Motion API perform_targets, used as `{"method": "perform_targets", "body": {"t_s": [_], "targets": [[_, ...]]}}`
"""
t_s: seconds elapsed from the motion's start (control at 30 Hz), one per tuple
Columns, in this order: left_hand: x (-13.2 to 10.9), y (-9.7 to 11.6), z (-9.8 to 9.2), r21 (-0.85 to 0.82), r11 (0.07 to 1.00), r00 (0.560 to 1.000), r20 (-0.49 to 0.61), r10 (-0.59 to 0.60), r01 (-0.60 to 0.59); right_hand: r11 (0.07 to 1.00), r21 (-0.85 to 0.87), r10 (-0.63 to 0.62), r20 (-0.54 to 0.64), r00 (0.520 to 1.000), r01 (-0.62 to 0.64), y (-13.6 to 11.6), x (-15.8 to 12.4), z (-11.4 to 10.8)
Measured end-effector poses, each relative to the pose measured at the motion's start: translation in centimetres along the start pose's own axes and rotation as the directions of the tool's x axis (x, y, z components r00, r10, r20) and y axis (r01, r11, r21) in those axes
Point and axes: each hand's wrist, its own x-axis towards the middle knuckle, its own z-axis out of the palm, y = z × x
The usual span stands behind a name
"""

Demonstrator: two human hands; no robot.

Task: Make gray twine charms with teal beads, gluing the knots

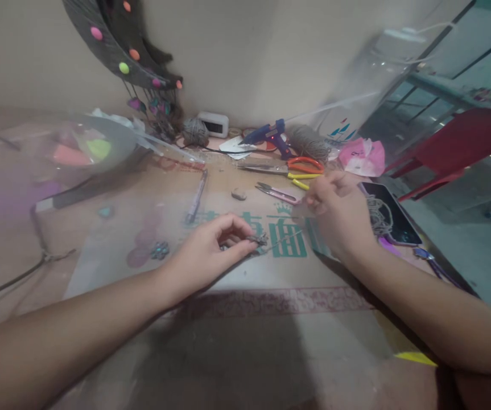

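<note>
Pinching a small grey twine knot [259,239] between thumb and fingertips, the left hand [211,250] rests on the cardboard sheet [249,319] mid-table. The right hand [339,216] is closed narrow on the far end of a thin strand [285,239] that runs taut from the knot. The knotted piece is short, so this looks like an early stage with most knotting left. Around: pink snips [277,193] just beyond the right hand, the closest clutter; orange scissors [302,166], blue glue gun [271,136], twine spool [311,142], pen [197,196], phone [392,219] beside the right wrist.
</note>
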Motion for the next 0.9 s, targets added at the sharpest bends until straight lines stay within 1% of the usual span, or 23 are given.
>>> {"method": "perform_targets", "body": {"t_s": [0.07, 0.2, 0.3, 0.4, 0.47, 0.5, 0.57, 0.7, 0.77, 0.8, 0.9], "targets": [[0.0, 0.0, 0.0, 0.0, 1.0, 1.0, 0.003, -0.005, 0.005, 0.999, 0.017, -0.025, -0.058, 0.998, 0.026, -0.5, 1.7, -1.1], [-0.1, 0.2, 0.0, 0.008, 1.0, 1.0, 0.005, 0.001, -0.001, 0.984, 0.096, -0.131, -0.183, 0.974, 0.15, -1.9, 5.3, -3.8], [-0.1, 0.2, 0.0, -0.001, 1.0, 1.0, 0.003, 0.001, -0.001, 0.979, 0.084, -0.168, -0.2, 0.965, 0.188, -3.0, 6.4, -4.9], [-0.1, 0.4, 0.0, -0.01, 1.0, 1.0, 0.003, -0.004, 0.004, 0.987, -0.002, -0.159, -0.096, 0.983, 0.16, -3.7, 5.8, -4.5], [-0.1, 0.5, 0.0, -0.008, 1.0, 1.0, 0.0, -0.01, 0.01, 0.982, -0.095, -0.158, 0.038, 0.987, 0.161, -4.0, 4.7, -3.8], [-0.1, 0.6, 0.0, -0.006, 1.0, 1.0, -0.003, -0.013, 0.013, 0.974, -0.141, -0.165, 0.105, 0.981, 0.179, -4.0, 4.1, -3.4], [-0.2, 0.7, 0.0, -0.004, 1.0, 1.0, -0.005, -0.016, 0.016, 0.945, -0.23, -0.19, 0.199, 0.962, 0.234, -4.1, 2.7, -2.4], [-0.2, 0.6, 0.0, -0.003, 1.0, 1.0, -0.008, 0.0, 0.0, 0.833, -0.421, -0.263, 0.267, 0.927, 0.358, -4.6, -0.8, -0.6], [-0.2, 0.6, 0.0, 0.004, 1.0, 1.0, -0.015, 0.021, -0.021, 0.792, -0.459, -0.257, 0.345, 0.903, 0.402, -4.5, -2.5, 0.1], [-0.2, 0.6, -0.1, 0.01, 0.999, 0.999, -0.018, 0.033, -0.033, 0.78, -0.458, -0.252, 0.396, 0.883, 0.428, -4.4, -3.2, 0.3], [-0.1, 0.6, -0.2, 0.035, 0.997, 0.997, -0.029, 0.071, -0.07, 0.767, -0.404, -0.226, 0.557, 0.799, 0.498, -3.5, -4.6, 0.8]]}}
